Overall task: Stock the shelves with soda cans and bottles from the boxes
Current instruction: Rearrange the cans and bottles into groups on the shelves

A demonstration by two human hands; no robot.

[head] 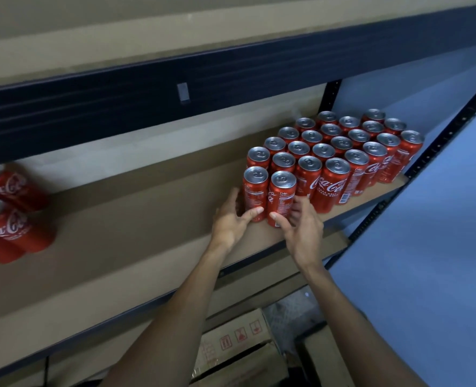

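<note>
"Coca-Cola" script on the red cans [333, 188], small "Coke", seemingly, on the two front cans [282, 198].

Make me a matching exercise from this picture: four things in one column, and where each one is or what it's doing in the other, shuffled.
Things
1. box
2. left hand
3. loose cans
4. right hand

Places or states
A. grips the corner can at the can block's near left
B. under the shelf
C. grips the second can, right of the corner can
D. far left on the shelf

Pairs: 1-B, 2-A, 3-D, 4-C
</note>
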